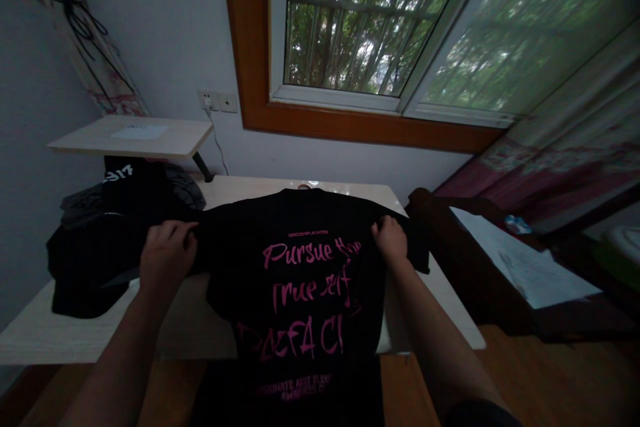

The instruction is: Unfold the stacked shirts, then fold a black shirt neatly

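A black T-shirt (300, 213) with pink lettering lies spread over the desk (185, 320), its collar toward the wall and its lower part hanging past the near edge. My left hand (170, 253) is closed on the left sleeve, fingers pinching the cloth. On the other side, my right hand (390, 238) grips the fabric near the right shoulder, with the right sleeve reaching beyond it. Folds run down from the right hand beside the print.
Dark clothes (100, 240) are heaped at the desk's left, under a raised shelf (135, 137) with a paper on it. To the right stands a dark brown piece of furniture (480, 280) bearing a large white sheet (525, 260). A window (370, 27) and a wall socket (217, 101) are behind.
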### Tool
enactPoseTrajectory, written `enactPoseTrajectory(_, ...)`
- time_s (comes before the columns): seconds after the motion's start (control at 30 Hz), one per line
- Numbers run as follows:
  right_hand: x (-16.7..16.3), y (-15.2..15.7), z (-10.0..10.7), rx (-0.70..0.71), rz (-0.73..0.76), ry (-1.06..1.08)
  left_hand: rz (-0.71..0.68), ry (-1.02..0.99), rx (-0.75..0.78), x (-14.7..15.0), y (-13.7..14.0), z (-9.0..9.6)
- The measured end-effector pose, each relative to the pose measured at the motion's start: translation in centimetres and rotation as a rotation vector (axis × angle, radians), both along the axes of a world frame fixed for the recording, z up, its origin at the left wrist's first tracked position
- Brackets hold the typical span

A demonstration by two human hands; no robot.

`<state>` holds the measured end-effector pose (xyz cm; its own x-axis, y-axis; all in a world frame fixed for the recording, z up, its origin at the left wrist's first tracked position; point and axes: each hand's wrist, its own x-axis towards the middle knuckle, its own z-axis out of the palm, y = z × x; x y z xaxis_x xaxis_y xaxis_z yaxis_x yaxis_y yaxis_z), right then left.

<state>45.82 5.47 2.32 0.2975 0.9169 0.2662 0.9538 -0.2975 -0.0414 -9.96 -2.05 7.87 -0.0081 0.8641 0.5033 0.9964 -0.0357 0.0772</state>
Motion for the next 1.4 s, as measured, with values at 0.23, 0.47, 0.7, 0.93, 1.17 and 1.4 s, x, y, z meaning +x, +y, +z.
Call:
enactPoseTrajectory(0.23, -2.0, -3.1, 0.6, 0.126, 0.114, -0.077, -0.066, 0.064, -0.282, 4.0, 0.2, -4.1)
enactPoseTrajectory(0.47, -3.8, -6.1, 0.3, 0.050, 0.414, 0.019, -0.046, 0.081, -0.212, 3.5, 0.5, -6.5)
enactPoseTrajectory(0.7, -4.8, -6.7, -0.4, 0.067, 0.525, 0.106, -0.057, 0.084, -0.207, 2.3, 2.8, -7.0)
enactPoseTrajectory(0.93, -6.2, -7.2, -0.1, 0.087, 0.530, 0.137, -0.041, 0.081, -0.275, 1.9, 5.7, -6.8)
enactPoseTrajectory(1.17, -7.1, -6.8, -0.7, 0.121, 0.532, 0.153, 0.043, 0.002, -0.534, 2.5, 8.6, -6.0)
enactPoseTrajectory(1.4, -7.9, -5.9, -0.9, 0.106, 0.537, 0.132, 0.051, -0.062, -0.615, 2.8, 12.5, -5.5)
